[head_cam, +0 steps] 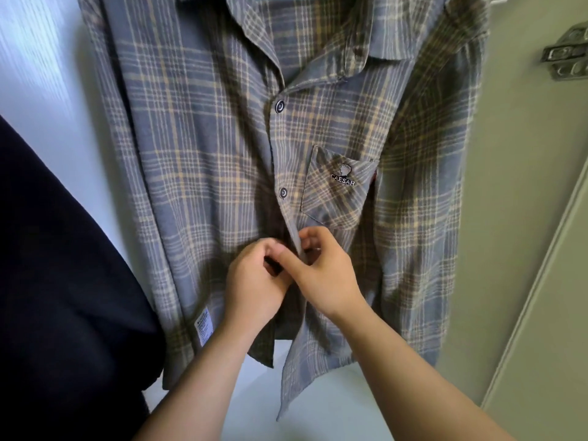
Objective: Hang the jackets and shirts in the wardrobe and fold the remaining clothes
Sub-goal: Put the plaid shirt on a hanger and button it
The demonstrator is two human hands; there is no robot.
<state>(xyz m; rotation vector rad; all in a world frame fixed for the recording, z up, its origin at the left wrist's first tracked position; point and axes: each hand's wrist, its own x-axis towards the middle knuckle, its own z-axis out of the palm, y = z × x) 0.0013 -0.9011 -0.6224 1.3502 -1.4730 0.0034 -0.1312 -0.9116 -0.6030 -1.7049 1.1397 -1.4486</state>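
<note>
Shirt (206, 138): grey-blue plaid crossed with yellow and cream lines; buttons (279, 106) dark with a pale ring, hem label (202, 326) white, pocket lettering (342, 180) white. Garment (63, 281) at left: plain black. Door (525, 186) at right: pale greenish beige, with a silver hinge (566, 55).

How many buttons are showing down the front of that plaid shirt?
2. The upper button sits just below the collar; the lower button is level with the chest pocket. The left hand and right hand pinch the plaid shirt below, so another may be hidden.
</note>
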